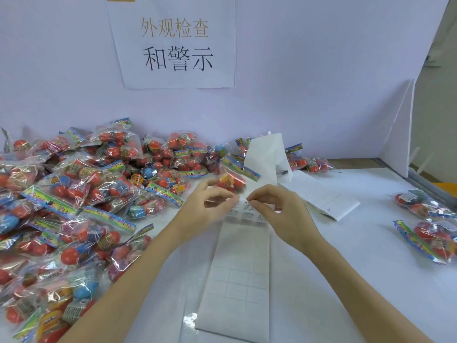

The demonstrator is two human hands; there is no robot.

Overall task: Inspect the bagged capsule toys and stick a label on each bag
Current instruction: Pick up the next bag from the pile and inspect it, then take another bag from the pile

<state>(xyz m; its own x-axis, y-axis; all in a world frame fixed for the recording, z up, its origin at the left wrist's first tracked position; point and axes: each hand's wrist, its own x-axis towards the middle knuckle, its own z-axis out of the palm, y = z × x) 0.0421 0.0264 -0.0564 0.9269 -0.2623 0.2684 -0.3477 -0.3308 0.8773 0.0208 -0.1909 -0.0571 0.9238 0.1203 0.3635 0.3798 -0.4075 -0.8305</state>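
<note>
Left hand (210,206): blurred, fingers curled at the long white label strip (237,280); grip unclear.
Right hand (274,209): pinching a label's corner.
Clear bagged red capsule toys (74,194): heaped at nine o'clock on the white tabletop (371,280).
Tip: peel slowly, strip pinned flat.

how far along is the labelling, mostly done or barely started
Barely started, by the look of it. Done: only a few bags lie set apart at the right edge of the table. In hand: the right hand pinches at a label on the label strip, whose near part is already peeled bare; the left hand is blurred above it. Left: the big heap of bagged capsule toys on the left.
</note>
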